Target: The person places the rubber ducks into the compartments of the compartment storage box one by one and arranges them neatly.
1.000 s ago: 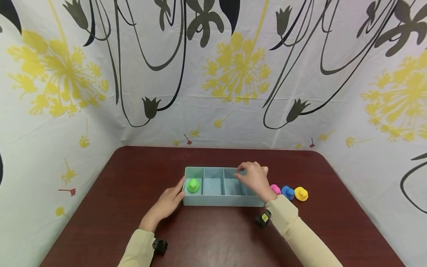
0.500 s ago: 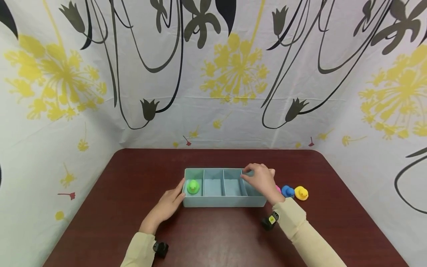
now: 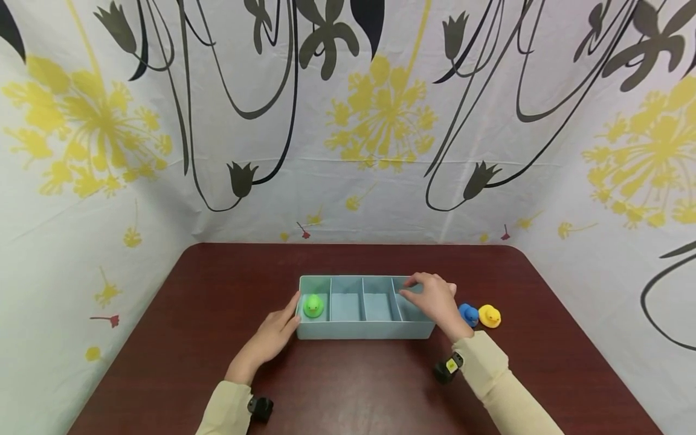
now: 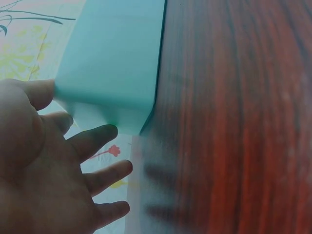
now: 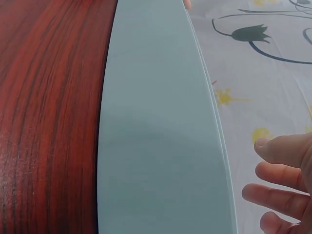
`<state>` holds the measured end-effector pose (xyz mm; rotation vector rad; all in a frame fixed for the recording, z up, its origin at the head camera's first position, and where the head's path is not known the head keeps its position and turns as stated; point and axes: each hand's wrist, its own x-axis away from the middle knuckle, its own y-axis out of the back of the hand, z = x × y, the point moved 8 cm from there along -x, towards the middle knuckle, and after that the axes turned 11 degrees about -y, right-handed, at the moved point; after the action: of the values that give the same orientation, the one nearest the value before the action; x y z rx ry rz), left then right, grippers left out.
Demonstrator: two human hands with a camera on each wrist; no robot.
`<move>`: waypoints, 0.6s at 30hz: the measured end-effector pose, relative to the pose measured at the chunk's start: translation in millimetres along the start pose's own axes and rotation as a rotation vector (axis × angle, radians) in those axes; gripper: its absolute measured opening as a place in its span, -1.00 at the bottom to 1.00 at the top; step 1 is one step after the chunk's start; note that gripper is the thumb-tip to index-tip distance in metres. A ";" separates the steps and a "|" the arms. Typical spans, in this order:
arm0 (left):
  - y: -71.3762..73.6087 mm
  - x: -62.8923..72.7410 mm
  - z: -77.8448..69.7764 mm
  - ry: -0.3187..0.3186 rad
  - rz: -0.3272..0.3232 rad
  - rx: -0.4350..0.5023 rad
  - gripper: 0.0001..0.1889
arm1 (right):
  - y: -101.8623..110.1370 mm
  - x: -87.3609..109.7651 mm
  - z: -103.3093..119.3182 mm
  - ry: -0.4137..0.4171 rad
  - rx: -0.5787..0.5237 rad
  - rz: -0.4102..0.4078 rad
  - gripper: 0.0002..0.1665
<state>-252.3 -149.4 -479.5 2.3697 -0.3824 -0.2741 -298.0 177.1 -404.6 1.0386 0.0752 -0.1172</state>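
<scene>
A light blue-green box point(image 3: 364, 330) with a row of several compartments sits on the dark red table. In its leftmost compartment is a green rubber duck point(image 3: 313, 306). My left hand point(image 3: 273, 334) rests against the box's left end, fingers extended; the left wrist view shows the fingertips at the end wall point(image 4: 109, 90). Over the rightmost compartment hovers my right hand point(image 3: 435, 303), fingers loosely bent and nothing between them. In the right wrist view its thumb point(image 5: 280, 148) stands apart from the fingers, beyond the box's long side.
Just right of my right hand, a blue rubber duck point(image 3: 469, 315) and a yellow rubber duck point(image 3: 490, 316) stand side by side on the table point(image 3: 359, 393). A flower-patterned cloth point(image 3: 380, 205) hangs behind the table and along both sides.
My right hand has moved right, from above the third compartment to above the rightmost one. The pink duck seen earlier is now hidden behind it. My left hand stays at the box's end.
</scene>
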 end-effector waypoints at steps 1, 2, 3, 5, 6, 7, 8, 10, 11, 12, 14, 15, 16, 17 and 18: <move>0.0 0.0 0.1 0.001 -0.001 0.002 -0.39 | 0.1 0.4 -1.2 -0.001 0.000 0.001 -0.76; -0.1 -0.1 0.4 0.002 -0.001 0.002 -0.39 | 0.4 0.8 -2.8 -0.002 -0.004 0.001 -0.76; -0.2 -0.1 0.7 0.002 0.000 0.002 -0.39 | 1.0 1.3 -4.3 -0.004 -0.005 -0.002 -0.76; -0.6 -0.1 0.4 -0.001 0.001 0.004 -0.38 | 2.4 2.9 -7.3 -0.005 -0.006 -0.011 -0.77; -0.5 -0.1 -0.2 -0.004 0.002 0.004 -0.38 | 3.2 3.7 -8.7 -0.004 -0.009 -0.016 -0.77; -0.6 -0.1 -0.4 -0.009 0.002 0.002 -0.38 | 3.9 4.6 -10.1 -0.001 -0.010 -0.020 -0.77; -0.5 0.0 -0.8 -0.016 0.002 -0.004 -0.38 | 4.8 5.5 -11.2 0.001 -0.011 -0.026 -0.77; -0.4 0.1 -1.1 -0.020 0.004 -0.009 -0.38 | 6.1 6.8 -13.5 0.006 -0.012 -0.035 -0.77; -0.4 0.1 -0.7 -0.017 0.006 -0.008 -0.38 | 6.5 7.3 -14.6 0.008 -0.013 -0.036 -0.77; -0.2 0.3 -1.0 -0.019 0.005 -0.007 -0.38 | 7.0 7.6 -15.9 0.007 -0.015 -0.039 -0.78; 0.1 0.5 -1.2 -0.020 0.006 -0.010 -0.38 | 7.7 7.9 -18.4 0.005 -0.016 -0.043 -0.77; 0.1 0.7 -1.1 -0.011 0.007 -0.004 -0.38 | 8.1 8.0 -20.0 0.002 -0.016 -0.043 -0.77; 0.3 0.8 -1.1 -0.008 0.008 -0.002 -0.38 | 8.2 7.9 -21.7 -0.001 -0.018 -0.041 -0.77; 0.5 0.9 -1.0 -0.004 0.007 0.000 -0.38 | 8.8 8.1 -23.0 -0.001 -0.022 -0.039 -0.77; 0.7 1.0 -1.2 -0.003 0.006 0.002 -0.38 | 9.5 8.2 -24.5 -0.005 -0.024 -0.039 -0.77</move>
<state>-251.1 -149.5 -478.2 2.3696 -0.3916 -0.2747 -288.8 202.4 -409.9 1.0133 0.0923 -0.1538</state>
